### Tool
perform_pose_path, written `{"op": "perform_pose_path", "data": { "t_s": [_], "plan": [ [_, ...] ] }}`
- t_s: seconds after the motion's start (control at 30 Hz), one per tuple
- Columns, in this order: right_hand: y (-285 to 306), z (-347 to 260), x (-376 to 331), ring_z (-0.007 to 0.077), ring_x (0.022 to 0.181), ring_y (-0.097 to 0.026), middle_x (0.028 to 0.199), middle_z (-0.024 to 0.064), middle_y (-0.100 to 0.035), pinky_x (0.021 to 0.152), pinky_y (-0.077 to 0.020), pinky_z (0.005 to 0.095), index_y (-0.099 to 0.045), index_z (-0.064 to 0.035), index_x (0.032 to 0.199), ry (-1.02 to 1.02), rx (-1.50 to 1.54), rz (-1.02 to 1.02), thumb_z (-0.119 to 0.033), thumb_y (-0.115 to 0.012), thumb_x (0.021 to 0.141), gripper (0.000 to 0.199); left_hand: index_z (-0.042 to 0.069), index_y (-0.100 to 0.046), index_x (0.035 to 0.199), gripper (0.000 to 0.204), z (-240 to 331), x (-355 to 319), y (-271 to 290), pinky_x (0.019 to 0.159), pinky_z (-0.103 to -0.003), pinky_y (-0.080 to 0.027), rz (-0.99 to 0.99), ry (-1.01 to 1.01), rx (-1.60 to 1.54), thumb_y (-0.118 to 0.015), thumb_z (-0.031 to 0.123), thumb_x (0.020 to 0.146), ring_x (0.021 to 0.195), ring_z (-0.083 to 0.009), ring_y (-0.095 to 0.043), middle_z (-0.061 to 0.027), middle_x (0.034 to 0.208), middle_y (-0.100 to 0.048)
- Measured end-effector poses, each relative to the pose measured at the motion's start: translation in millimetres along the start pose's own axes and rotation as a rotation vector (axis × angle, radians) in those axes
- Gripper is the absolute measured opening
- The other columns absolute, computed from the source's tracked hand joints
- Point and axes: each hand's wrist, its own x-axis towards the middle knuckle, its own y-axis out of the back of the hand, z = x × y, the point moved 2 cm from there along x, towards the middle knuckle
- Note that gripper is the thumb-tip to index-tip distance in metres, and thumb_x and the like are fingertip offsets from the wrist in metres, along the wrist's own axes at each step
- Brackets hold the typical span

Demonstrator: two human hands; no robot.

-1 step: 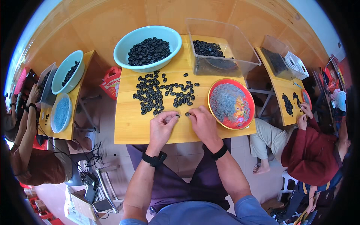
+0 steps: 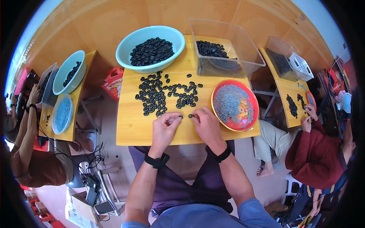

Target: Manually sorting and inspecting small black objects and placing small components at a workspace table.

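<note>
Close to the table's near edge, my left hand (image 2: 163,130) has thumb and forefinger pinched together on a tiny dark piece (image 2: 181,117), too small to name. Just across from it, the fingertips of my right hand (image 2: 207,125) grip a small black oval piece (image 2: 191,116). A narrow gap separates the two hands. Beyond them, many loose black oval pieces (image 2: 152,93) lie spread on the yellow table (image 2: 129,131). By my right hand stands a red round bowl (image 2: 255,110) holding thin grey strand-like bits (image 2: 230,100).
A pale blue basin (image 2: 121,57) of black pieces stands at the far left of the table, with a clear plastic bin (image 2: 243,66) beside it. People work at side tables: one in brown (image 2: 49,169) at left, one in maroon (image 2: 317,159) at right.
</note>
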Motion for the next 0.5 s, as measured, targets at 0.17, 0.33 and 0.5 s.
{"op": "perform_pose_path", "data": {
  "t_s": [0.17,0.33,0.5],
  "plan": [
    [-0.6,2.3,-1.5,0.0333,0.078,-0.066,0.087,0.0149,-0.063,0.068,-0.0517,0.0439,-0.067,-0.0006,0.091,-0.017,0.072,-0.002,-0.008,-0.071,0.084,0.011,-0.002,-0.074,0.105,0.015,1.0,-0.7,-1.1,0.065,-0.020,-0.047,-0.007,-0.009,0.016,-0.072,0.004,0.091,0.070,-0.0019,-0.056,0.0013,0.083,-0.070],
    [-4.9,0.7,-4.9,0.0190,0.068,-0.067,0.079,0.0114,-0.070,0.063,-0.0530,0.0332,-0.069,0.0020,0.094,-0.225,0.453,-0.023,-0.007,-0.072,0.084,0.014,-0.003,-0.071,0.107,0.016,-1.8,1.6,2.5,0.070,-0.021,-0.052,-0.018,0.014,-0.040,-0.072,0.003,0.092,0.075,-0.0060,-0.065,-0.0030,0.085,-0.073],
    [-6.8,-1.6,-4.4,0.0068,0.064,-0.062,0.077,0.0036,-0.068,0.057,-0.0507,0.0226,-0.070,0.0057,0.096,-0.483,0.820,-0.045,-0.011,-0.074,0.088,0.019,-0.004,-0.071,0.107,0.017,3.0,1.4,2.4,0.071,-0.021,-0.053,-0.013,0.013,-0.010,-0.071,0.002,0.091,0.075,-0.0071,-0.066,-0.0042,0.086,-0.073]
  ]
}}
